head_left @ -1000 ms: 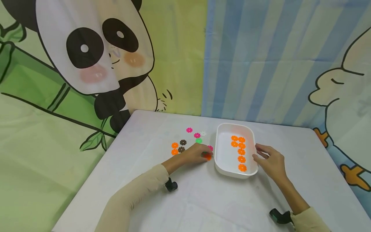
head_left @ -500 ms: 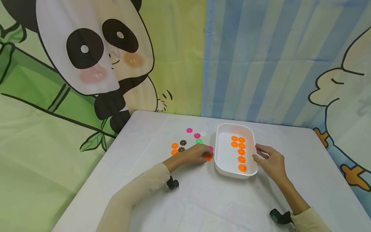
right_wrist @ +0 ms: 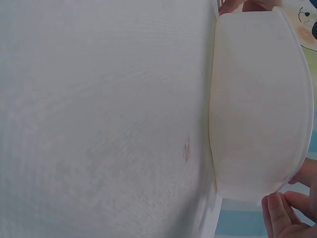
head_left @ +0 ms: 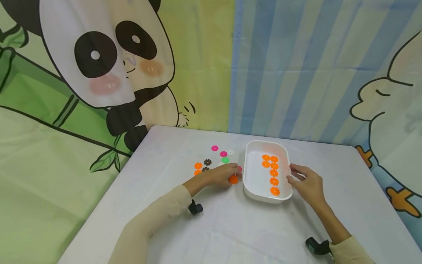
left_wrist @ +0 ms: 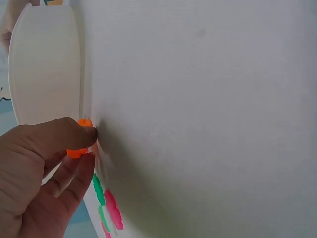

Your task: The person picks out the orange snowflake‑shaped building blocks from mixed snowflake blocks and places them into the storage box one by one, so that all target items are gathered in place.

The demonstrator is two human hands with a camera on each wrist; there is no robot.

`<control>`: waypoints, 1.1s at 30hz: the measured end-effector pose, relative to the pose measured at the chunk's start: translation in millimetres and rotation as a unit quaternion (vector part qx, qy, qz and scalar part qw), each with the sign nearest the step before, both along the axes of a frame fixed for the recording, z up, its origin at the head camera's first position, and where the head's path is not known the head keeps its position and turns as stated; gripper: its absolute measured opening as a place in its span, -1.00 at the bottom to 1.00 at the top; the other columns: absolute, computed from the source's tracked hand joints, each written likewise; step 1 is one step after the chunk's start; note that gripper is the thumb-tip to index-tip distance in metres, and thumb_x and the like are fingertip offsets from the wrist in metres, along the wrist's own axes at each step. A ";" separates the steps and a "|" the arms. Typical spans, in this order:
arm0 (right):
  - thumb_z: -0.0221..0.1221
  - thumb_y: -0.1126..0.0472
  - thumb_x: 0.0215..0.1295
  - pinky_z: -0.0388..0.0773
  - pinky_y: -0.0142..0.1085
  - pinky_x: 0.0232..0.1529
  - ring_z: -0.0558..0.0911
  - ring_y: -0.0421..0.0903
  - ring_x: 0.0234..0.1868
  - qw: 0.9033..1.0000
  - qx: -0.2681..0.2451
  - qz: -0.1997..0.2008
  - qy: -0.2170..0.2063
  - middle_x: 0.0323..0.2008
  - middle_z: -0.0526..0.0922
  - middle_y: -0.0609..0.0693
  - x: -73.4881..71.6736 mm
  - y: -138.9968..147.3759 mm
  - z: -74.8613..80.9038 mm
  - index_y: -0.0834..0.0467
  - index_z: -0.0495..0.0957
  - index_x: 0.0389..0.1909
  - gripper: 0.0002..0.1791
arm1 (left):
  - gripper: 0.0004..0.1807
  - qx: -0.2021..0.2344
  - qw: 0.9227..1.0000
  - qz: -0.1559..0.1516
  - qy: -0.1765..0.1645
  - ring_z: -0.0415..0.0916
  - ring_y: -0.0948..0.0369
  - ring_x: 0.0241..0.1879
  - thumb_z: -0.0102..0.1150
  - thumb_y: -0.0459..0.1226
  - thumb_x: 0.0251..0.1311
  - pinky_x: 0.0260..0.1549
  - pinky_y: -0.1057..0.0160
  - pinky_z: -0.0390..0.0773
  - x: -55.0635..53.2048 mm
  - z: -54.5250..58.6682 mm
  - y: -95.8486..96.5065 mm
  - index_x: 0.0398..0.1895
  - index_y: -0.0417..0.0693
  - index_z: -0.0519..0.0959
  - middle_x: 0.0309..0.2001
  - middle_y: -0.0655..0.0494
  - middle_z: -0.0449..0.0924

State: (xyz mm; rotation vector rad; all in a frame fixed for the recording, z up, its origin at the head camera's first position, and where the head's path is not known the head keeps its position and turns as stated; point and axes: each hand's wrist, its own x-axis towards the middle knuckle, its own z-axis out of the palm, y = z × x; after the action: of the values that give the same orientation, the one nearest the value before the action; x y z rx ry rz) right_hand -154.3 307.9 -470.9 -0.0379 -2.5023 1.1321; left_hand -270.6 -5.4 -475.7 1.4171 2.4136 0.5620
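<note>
My left hand [head_left: 224, 175] pinches an orange flower-shaped disc [head_left: 233, 179] between thumb and fingers, just left of a white tray [head_left: 268, 200]. In the left wrist view the thumb covers part of this orange disc [left_wrist: 74, 153]. My right hand [head_left: 308, 183] grips the tray's right rim; the right wrist view has its fingers [right_wrist: 278, 213] at the edge of the tray [right_wrist: 260, 104]. Several orange flower discs [head_left: 274, 172] lie flat inside the tray, in its right half.
Left of the tray lie loose flower discs: pink [head_left: 215, 148], green [head_left: 225, 160], white [head_left: 230, 152], brown [head_left: 207, 162] and orange [head_left: 198, 165]. My left hand hides some of them. A cartoon-printed cloth [head_left: 197, 66] hangs behind the white table [head_left: 224, 234].
The orange disc in my left fingers has turned and shows more of its flat face. My left hand has barely shifted; the right hand and tray keep their places.
</note>
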 end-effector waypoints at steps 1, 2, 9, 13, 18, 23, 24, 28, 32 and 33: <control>0.38 0.40 0.09 0.50 -0.53 -0.15 0.63 0.18 0.03 1.000 0.001 -0.001 -0.001 0.06 0.60 0.25 0.1 0.0 0.4 0.38 0.55 0.10 -0.50 | -0.59 -0.002 1.000 -0.005 0.003 0.40 0.28 -0.05 0.24 -0.52 0.06 -0.03 0.49 0.45 0.0 1.6 -1.5 0.01 -0.07 0.60 -0.01 0.16 0.47; 0.38 0.40 0.09 0.48 -0.55 -0.15 0.63 0.17 0.03 1.000 0.001 -0.002 0.000 0.06 0.60 0.25 0.1 0.1 0.7 0.38 0.55 0.10 -0.50 | -0.58 -0.003 1.000 -0.009 0.006 0.41 0.28 -0.06 0.23 -0.53 0.05 -0.05 0.49 0.46 -0.2 2.9 -2.9 0.00 -0.07 0.61 -0.02 0.16 0.48; 0.37 0.44 0.06 0.47 -0.59 -0.15 0.64 0.19 0.01 1.000 0.005 -0.002 0.012 0.04 0.61 0.26 0.1 -0.2 0.4 0.40 0.55 0.07 -0.51 | -0.66 -0.004 0.999 -0.024 0.029 0.43 0.31 -0.14 0.27 -0.50 0.09 -0.14 0.54 0.47 -4.5 4.4 -8.5 -0.06 -0.04 0.67 -0.12 0.18 0.51; 0.38 0.45 0.05 0.48 -0.57 -0.16 0.64 0.19 0.00 1.000 0.006 -0.002 0.014 0.04 0.61 0.25 0.5 -0.3 -0.1 0.39 0.56 0.07 -0.51 | -0.69 0.013 0.999 -0.027 0.028 0.46 0.30 -0.16 0.34 -0.45 0.07 -0.16 0.53 0.49 -6.9 6.0 -11.2 -0.09 -0.06 0.69 -0.15 0.17 0.53; 0.37 0.44 0.06 0.48 -0.57 -0.15 0.64 0.20 0.00 1.000 0.004 0.001 0.015 0.04 0.60 0.25 0.3 -0.5 1.0 0.39 0.56 0.07 -0.51 | -0.69 0.053 0.998 -0.021 0.023 0.51 0.23 -0.18 0.43 -0.33 0.05 -0.15 0.44 0.52 -13.3 13.1 -15.3 -0.07 -0.08 0.71 -0.19 0.17 0.54; 0.37 0.44 0.07 0.49 -0.54 -0.14 0.63 0.19 0.02 1.000 0.002 0.000 0.009 0.05 0.60 0.25 0.3 -0.9 1.2 0.39 0.55 0.08 -0.51 | -0.64 0.081 0.997 -0.002 0.017 0.57 0.20 -0.16 0.42 -0.31 0.07 -0.10 0.40 0.55 -20.3 21.5 -17.4 -0.01 -0.08 0.69 -0.18 0.17 0.56; 0.37 0.43 0.08 0.49 -0.53 -0.14 0.63 0.18 0.02 1.000 0.003 -0.001 0.007 0.05 0.60 0.25 0.3 -1.0 1.1 0.38 0.55 0.08 -0.51 | -0.64 0.091 0.996 0.004 0.010 0.58 0.20 -0.15 0.41 -0.33 0.08 -0.09 0.38 0.56 -21.2 23.0 -17.4 0.00 -0.10 0.69 -0.17 0.16 0.57; 0.36 0.43 0.08 0.49 -0.53 -0.15 0.64 0.17 0.02 1.000 0.003 -0.002 0.003 0.05 0.60 0.24 0.6 -0.6 0.2 0.38 0.55 0.09 -0.51 | -0.63 0.148 0.988 0.030 -0.021 0.59 0.31 -0.12 0.39 -0.37 0.10 -0.06 0.26 0.60 -25.1 26.6 -15.0 0.02 -0.17 0.66 -0.17 0.16 0.58; 0.36 0.42 0.09 0.48 -0.55 -0.15 0.64 0.17 0.02 1.000 0.000 -0.002 0.003 0.05 0.60 0.24 0.7 -0.6 0.5 0.38 0.55 0.09 -0.52 | -0.62 0.206 0.976 0.044 -0.049 0.58 0.35 -0.11 0.41 -0.42 0.06 -0.08 0.25 0.61 -28.0 30.1 -6.5 0.01 -0.18 0.66 -0.17 0.16 0.59; 0.36 0.42 0.09 0.48 -0.55 -0.15 0.64 0.17 0.02 1.000 0.000 -0.002 0.003 0.05 0.60 0.24 0.6 -0.7 0.5 0.38 0.55 0.09 -0.52 | -0.61 0.214 0.975 0.043 -0.050 0.58 0.36 -0.11 0.41 -0.42 0.06 -0.09 0.29 0.61 -28.6 31.1 -3.3 0.02 -0.19 0.66 -0.17 0.16 0.59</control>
State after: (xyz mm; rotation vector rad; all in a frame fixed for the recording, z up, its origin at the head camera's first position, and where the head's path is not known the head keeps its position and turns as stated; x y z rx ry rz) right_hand -153.7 307.2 -470.4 -0.0396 -2.4958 1.1289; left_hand -299.1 -8.6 -444.6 1.3965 2.3740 1.2046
